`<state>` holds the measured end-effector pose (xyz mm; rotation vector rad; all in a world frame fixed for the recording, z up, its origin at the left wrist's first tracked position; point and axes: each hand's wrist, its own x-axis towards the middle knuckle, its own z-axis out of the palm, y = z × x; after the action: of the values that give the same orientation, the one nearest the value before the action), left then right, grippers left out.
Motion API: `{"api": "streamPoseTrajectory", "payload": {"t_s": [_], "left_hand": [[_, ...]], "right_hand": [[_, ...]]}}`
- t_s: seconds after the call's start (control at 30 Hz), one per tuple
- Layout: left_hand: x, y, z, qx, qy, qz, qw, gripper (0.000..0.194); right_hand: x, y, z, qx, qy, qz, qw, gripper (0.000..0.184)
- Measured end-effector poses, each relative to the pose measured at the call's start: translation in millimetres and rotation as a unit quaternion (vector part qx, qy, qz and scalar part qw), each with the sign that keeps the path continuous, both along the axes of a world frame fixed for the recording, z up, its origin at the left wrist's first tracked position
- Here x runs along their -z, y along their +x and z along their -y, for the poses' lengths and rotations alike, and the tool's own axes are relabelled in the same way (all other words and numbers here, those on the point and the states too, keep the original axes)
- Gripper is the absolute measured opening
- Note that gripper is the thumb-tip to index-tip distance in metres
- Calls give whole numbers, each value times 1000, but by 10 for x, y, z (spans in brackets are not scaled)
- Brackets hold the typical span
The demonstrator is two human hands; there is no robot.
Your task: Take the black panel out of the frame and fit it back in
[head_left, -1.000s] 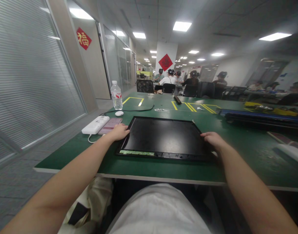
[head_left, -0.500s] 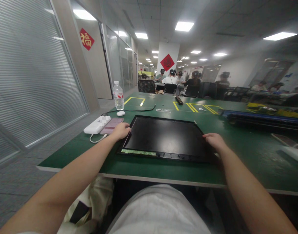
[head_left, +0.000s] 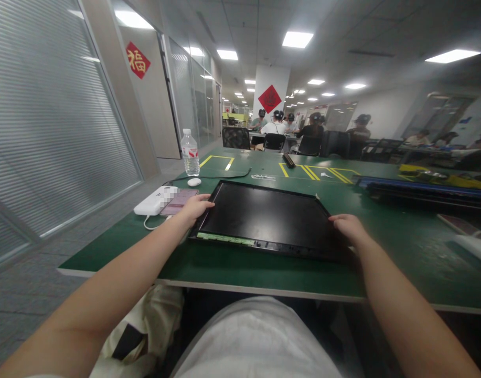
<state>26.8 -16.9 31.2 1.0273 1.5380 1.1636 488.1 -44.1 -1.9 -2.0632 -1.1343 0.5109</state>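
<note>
A black flat screen panel (head_left: 269, 212) lies face up over the green table in front of me, with a green circuit strip (head_left: 224, 239) along its near edge. My left hand (head_left: 200, 206) grips the panel's left side, thumb on top and the other fingers partly hidden at the edge. On the opposite side, my right hand (head_left: 347, 227) holds the right edge between thumb and fingers; its fingertips are partly out of sight. The panel's left side looks slightly raised from the tabletop.
Left of the panel lie a white power bank (head_left: 151, 200), a phone (head_left: 180, 201) and a white case (head_left: 194, 182). A water bottle (head_left: 191, 152) stands behind them. A long dark bar (head_left: 417, 190) is at right. Several people sit at far tables.
The left side of the panel has risen and tilted a little, with my left hand lifting along with it. My right hand has stayed at the right edge.
</note>
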Motion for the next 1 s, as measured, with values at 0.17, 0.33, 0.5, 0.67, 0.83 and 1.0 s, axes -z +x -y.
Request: {"api": "streamPoseTrajectory", "payload": {"t_s": [0.17,0.33,0.5,0.67,0.83,1.0], "left_hand": [[9,-8,-22,-5,-6,20,1000,63],[27,-17,-38,-5,-10,30,999,65],[25,-17,-35,-8,-16,30,999,65],[13,-18,-26,-7,-20,30,999,67],[13,-16,-10,-5,-21,-5,1000,66],[22,-16,-25,8,-28,36,999,68]], "right_hand": [[20,17,-8,-9,2,-2,1000,38],[50,50,-34,-11,5,-14,1000,37],[15,22,-22,-11,7,-17,1000,38],[-4,9,-15,-10,5,-12,1000,38],[14,34,-33,-17,-1,-20,1000,38],[16,36,-33,-17,-4,-15,1000,38]]}}
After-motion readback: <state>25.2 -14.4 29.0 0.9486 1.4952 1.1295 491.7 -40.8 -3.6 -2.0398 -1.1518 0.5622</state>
